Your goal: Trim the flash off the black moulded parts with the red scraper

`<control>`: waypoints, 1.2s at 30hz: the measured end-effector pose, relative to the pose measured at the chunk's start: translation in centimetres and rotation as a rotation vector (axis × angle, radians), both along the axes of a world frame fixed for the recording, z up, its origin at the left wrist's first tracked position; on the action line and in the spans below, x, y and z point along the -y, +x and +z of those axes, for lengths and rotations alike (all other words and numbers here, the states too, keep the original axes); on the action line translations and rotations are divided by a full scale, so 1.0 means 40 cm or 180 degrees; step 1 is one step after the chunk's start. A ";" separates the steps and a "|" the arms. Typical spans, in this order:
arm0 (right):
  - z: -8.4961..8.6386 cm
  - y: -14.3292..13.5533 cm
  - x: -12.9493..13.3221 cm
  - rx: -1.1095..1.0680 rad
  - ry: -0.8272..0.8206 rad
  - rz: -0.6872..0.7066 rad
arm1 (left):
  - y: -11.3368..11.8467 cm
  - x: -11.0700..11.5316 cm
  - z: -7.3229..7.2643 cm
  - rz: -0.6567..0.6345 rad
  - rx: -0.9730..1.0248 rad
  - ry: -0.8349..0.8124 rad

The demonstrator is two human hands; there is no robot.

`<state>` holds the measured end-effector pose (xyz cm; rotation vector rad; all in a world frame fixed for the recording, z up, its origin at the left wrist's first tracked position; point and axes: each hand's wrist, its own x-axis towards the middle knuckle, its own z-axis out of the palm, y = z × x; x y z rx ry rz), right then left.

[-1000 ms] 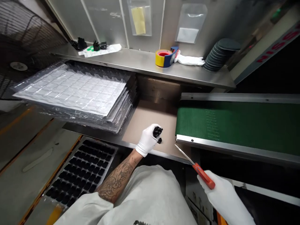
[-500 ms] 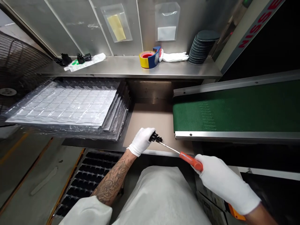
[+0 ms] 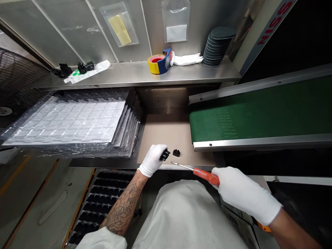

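White-gloved, the left hand [image 3: 155, 157] pinches a black part [image 3: 165, 155], while the right hand [image 3: 228, 180], also gloved, is wrapped around the orange handle of a screwdriver [image 3: 203, 174]. The black part is left of the green belt [image 3: 259, 119], over the brown surface [image 3: 166, 129]. A small block [image 3: 176, 153], also black, lies on that surface between the belt and the left hand, apart from both. The screwdriver's tip points left, away from the belt, touching neither black thing. Farther left of the belt is a stack of trays [image 3: 70, 121]; behind its left end, a shelf [image 3: 124, 75] carries a roll of tape [image 3: 153, 66].
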<state>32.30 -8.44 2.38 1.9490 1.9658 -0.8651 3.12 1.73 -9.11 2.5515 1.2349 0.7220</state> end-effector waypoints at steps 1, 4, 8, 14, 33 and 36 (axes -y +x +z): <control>-0.004 0.003 0.002 0.0003 -0.0003 -0.0030 | 0.000 0.002 -0.008 0.0033 0.0085 -0.0045; -0.021 0.014 0.011 0.0049 -0.0001 -0.0005 | 0.012 0.010 -0.037 0.0264 0.0623 -0.0389; -0.044 0.025 0.026 -0.0054 0.0001 -0.0143 | 0.049 0.031 -0.068 0.0756 0.1796 -0.1330; -0.082 0.023 0.046 -0.0054 -0.0106 -0.0200 | 0.095 0.069 -0.077 0.0934 0.3017 -0.2332; -0.073 0.029 0.007 -0.0039 -0.0078 -0.0134 | 0.047 0.058 -0.084 0.0350 0.1746 -0.1294; -0.088 0.058 -0.004 -0.0146 -0.0071 -0.0302 | 0.045 0.062 -0.074 0.0184 0.2321 -0.1865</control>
